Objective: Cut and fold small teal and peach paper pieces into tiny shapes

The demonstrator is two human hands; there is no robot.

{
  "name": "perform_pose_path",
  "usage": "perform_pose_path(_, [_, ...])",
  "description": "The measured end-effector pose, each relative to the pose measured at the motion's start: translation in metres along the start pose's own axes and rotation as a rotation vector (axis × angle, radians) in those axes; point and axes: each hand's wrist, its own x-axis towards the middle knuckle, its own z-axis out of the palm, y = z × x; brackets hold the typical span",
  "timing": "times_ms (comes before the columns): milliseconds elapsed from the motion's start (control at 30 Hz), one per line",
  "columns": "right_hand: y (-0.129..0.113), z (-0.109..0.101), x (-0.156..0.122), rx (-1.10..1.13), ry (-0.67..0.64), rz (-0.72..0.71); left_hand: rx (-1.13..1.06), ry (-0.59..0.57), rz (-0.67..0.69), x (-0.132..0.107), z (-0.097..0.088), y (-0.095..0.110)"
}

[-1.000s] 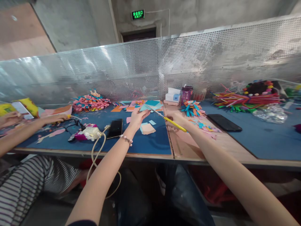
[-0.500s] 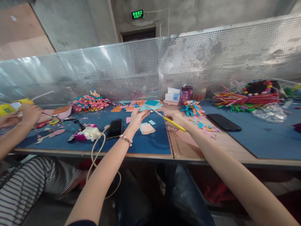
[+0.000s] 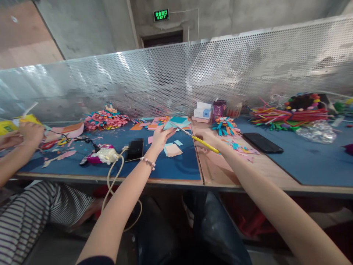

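My left hand (image 3: 161, 138) pinches a piece of light blue paper (image 3: 168, 125) above the blue mat. My right hand (image 3: 206, 139) is closed round the yellow handles of a pair of scissors (image 3: 204, 143). Their blades point left, the tips at the paper's edge beside my left fingers; I cannot tell whether they are cutting into it. Below my hands lies a small stack of pale pink and light blue paper pieces (image 3: 173, 150). Behind the held paper, a teal sheet (image 3: 178, 120) rests on orange and pink sheets.
Nearby are a phone (image 3: 263, 142), a tissue pack (image 3: 202, 112), a purple cup (image 3: 218, 109), a bundle of paper strips (image 3: 224, 126) and a power strip (image 3: 106, 154) with a cable. A co-worker's hands (image 3: 29, 134) hold something yellow at left. A perforated metal screen (image 3: 154, 81) stands behind.
The scissors have shifted very slightly, while my left hand stays almost still on the paper. At left, the co-worker's hands and the yellow thing have moved a little leftward.
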Motion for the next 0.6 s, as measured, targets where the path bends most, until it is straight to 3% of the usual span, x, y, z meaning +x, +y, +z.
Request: perform_pose_path(600, [0.0026,0.0009,0.003,-0.024,0.002,-0.02,0.015,-0.012,0.002,-0.0013,0.0005,0.0023])
